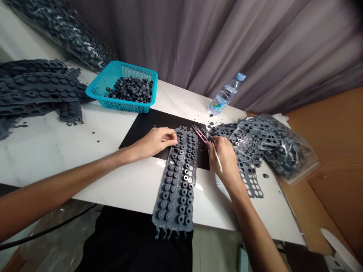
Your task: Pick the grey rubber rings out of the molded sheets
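Observation:
A long grey rubber sheet (177,177) studded with small round grommets lies across a black mat (147,124) and hangs over the table's front edge. My left hand (155,140) is curled, its fingers pinching the sheet's upper left edge. My right hand (224,156) is closed around pink-handled snips (200,134), whose blades point at the sheet's top right corner. A thin light stick also runs through that hand.
A teal basket (98,88) holding loose grey grommets stands at the back. Stacked rubber sheets (36,90) lie at the left. Emptied sheets (249,151) and a plastic bag (295,158) lie at the right. A water bottle (225,94) stands by the curtain.

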Tool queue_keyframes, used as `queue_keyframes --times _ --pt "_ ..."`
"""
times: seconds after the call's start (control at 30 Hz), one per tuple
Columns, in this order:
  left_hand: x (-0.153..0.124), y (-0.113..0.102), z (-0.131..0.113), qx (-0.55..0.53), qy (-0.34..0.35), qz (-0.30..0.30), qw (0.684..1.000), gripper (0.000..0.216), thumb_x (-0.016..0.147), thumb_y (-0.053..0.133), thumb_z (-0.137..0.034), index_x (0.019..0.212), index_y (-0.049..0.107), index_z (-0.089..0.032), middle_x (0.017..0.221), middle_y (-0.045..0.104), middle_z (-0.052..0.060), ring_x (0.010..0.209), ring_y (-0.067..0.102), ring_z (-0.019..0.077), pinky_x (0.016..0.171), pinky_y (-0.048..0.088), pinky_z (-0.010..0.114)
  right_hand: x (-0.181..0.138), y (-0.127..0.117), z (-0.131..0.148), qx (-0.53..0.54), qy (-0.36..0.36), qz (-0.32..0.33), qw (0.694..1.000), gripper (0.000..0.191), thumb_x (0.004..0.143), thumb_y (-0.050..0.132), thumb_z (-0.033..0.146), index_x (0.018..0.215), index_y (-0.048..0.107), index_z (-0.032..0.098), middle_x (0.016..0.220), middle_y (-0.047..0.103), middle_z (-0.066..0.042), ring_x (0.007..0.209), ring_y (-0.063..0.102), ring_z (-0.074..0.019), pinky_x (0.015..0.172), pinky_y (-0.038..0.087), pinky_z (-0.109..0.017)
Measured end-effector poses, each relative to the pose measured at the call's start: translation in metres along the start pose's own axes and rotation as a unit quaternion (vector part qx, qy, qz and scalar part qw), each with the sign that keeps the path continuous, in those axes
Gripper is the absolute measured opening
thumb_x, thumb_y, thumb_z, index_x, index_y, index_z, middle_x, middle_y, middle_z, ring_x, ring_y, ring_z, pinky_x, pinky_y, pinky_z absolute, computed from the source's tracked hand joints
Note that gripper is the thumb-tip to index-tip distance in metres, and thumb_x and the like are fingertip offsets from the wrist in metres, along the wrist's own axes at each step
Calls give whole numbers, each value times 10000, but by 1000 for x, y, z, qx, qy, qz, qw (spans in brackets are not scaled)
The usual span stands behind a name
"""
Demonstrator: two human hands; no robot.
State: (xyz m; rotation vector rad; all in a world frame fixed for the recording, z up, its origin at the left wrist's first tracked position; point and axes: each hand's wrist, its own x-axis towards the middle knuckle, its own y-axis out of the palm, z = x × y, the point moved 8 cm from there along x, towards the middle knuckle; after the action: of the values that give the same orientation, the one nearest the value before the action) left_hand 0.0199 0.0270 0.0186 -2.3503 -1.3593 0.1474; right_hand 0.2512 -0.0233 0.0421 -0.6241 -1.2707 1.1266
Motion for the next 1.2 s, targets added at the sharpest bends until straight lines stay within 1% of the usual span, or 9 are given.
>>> queue_keyframes --times 0.1,0.3,0.5,0.63,0.77,0.9,0.97,1.07,1.2 --pt "0 -2 5 -19 -24 -1 1000 181 943 672 -365 953 696 -186 863 744 21 870 744 197 898 589 354 0 3 -4 -6 7 2 1000 336 1096 366 436 1172 581 190 1078 656 -171 1013 605 -343 917 505 -498" --pt "2 -2 9 -87 -19 -2 996 217 948 667 -393 950 642 -177 977 771 58 949 767 205 943 626 379 1 6 -7 39 23 22 999 321 1085 422 456 1184 588 201 1027 685 -131 968 631 -316 867 501 -452" --pt "4 0 15 -54 6 -13 998 286 1031 552 -469 952 589 -197 1031 772 72 962 765 207 940 630 406 4 3 1 112 37 42 992 210 1041 546 426 1068 622 232 977 729 -76 852 660 -260 773 492 -389" --pt "3 0 16 -36 8 -23 999 313 1057 498 -490 937 547 -205 1051 763 76 959 755 202 909 623 394 5 1 6 121 25 43 991 180 1026 575 399 1015 633 229 947 735 -65 823 655 -242 749 482 -368" --pt "1 -1 10 -5 -3 -19 1000 341 1065 472 -494 897 536 -204 1047 754 67 946 742 200 934 592 405 5 0 7 118 28 45 992 172 1024 586 392 1004 639 230 941 734 -57 814 649 -233 747 476 -359" --pt "-2 2 0 6 22 -1 1000 195 1021 572 -406 1060 499 -230 1079 700 43 949 714 185 932 576 394 5 0 8 128 25 49 990 166 1016 604 392 1016 650 233 941 734 -47 803 650 -222 749 478 -352" --pt "-3 6 -4 19 45 14 999 246 992 624 -385 1152 503 -243 1161 655 50 994 690 186 956 566 394 5 0 9 136 23 49 989 167 1010 616 395 1012 654 233 925 731 -41 793 647 -217 745 479 -348" --pt "-5 12 -4 58 67 41 995 338 952 695 -441 1204 562 -259 1256 601 60 1065 649 208 1013 539 421 6 1 9 147 24 55 987 180 999 636 412 1001 663 234 899 727 -37 770 640 -213 731 483 -343" --pt "-6 16 -3 93 76 50 991 379 933 728 -464 1242 610 -279 1264 559 60 1065 621 224 1020 519 450 6 3 14 184 19 77 980 219 996 642 456 988 659 238 890 723 -37 755 638 -211 715 495 -338"
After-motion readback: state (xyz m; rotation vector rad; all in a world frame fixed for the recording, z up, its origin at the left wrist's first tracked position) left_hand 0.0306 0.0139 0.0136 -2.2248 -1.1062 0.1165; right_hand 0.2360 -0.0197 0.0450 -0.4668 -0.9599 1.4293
